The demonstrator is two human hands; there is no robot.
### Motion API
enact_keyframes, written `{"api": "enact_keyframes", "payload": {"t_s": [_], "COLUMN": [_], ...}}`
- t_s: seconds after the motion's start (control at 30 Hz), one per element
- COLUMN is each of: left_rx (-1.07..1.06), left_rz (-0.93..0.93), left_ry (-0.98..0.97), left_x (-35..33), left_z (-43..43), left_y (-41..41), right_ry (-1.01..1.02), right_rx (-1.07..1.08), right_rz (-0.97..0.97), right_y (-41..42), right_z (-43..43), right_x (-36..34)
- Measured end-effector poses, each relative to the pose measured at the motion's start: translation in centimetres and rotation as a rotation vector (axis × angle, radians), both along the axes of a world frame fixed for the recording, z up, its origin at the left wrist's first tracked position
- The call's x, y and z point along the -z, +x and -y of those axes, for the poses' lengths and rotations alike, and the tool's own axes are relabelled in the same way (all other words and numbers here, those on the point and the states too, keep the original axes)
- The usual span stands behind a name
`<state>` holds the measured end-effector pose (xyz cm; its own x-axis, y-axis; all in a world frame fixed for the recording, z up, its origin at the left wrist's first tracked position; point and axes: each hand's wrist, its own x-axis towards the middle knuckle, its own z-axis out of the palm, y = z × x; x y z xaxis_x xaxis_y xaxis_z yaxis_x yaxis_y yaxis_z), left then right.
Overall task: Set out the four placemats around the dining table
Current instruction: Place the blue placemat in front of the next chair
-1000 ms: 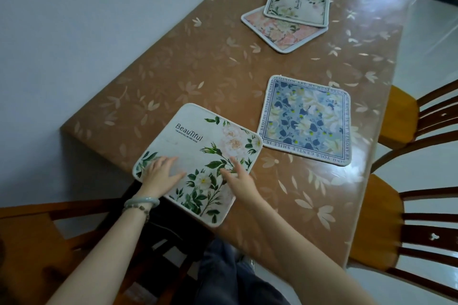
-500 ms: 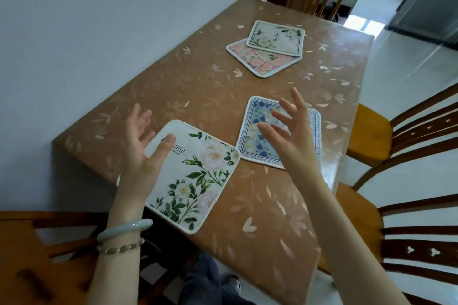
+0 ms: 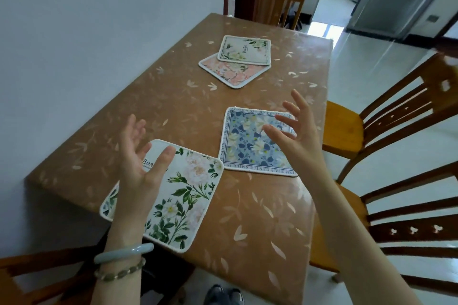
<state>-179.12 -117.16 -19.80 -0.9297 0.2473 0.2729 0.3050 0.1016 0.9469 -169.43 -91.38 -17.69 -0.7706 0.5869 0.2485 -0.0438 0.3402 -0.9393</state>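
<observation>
A white placemat with green leaves and pale flowers lies at the near left corner of the brown dining table, its corner overhanging the edge. To its right lies a blue floral placemat. Far up the table a pink floral placemat lies under a second white floral placemat. My left hand hovers open above the near white mat, palm up. My right hand is raised open over the blue mat's right side. Neither hand holds anything.
The table's left side runs along a white wall. Wooden chairs stand at the right, the near right, the near left and the far end. A doorway and tiled floor lie beyond.
Both hands have lifted off the near white placemat, which stays on the table, and now hover open above the mats. The view has tilted up, showing more of the room.
</observation>
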Motion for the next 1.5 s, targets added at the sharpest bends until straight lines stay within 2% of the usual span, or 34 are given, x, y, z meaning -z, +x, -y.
{"api": "enact_keyframes", "payload": {"t_s": [0.27, 0.5, 0.7, 0.87, 1.03, 1.2, 1.3, 1.5], "left_rx": [0.030, -0.047, -0.199, -0.372, -0.507, -0.539, -0.534, -0.550], "left_rz": [0.063, 0.093, 0.124, 0.134, 0.268, 0.426, 0.577, 0.841], "left_ry": [0.004, -0.040, -0.168, -0.137, -0.050, -0.167, -0.141, -0.069], "left_x": [0.8, 2.5, 4.0, 3.9, 6.2, 10.7, 13.7, 19.2], "left_z": [-1.7, -4.4, -9.3, -14.9, -20.1, -24.0, -25.7, -29.7], "left_y": [-1.4, -1.4, -0.1, 3.6, 5.9, 5.5, 4.5, 3.0], "right_ry": [-0.004, 0.015, 0.032, -0.032, -0.014, 0.067, 0.097, 0.319], "right_rx": [0.031, 0.013, -0.138, -0.306, -0.355, -0.416, -0.440, -0.545], "right_rz": [0.023, 0.041, 0.022, 0.078, 0.130, 0.285, 0.393, 0.598], "right_y": [-0.8, -3.2, -5.5, -6.1, -8.3, -13.5, -16.5, -22.1], "right_z": [-2.0, -7.3, -12.9, -18.0, -23.2, -26.9, -27.8, -30.2], "right_x": [0.2, 1.6, 2.7, 4.0, 6.0, 11.1, 15.0, 21.8]}}
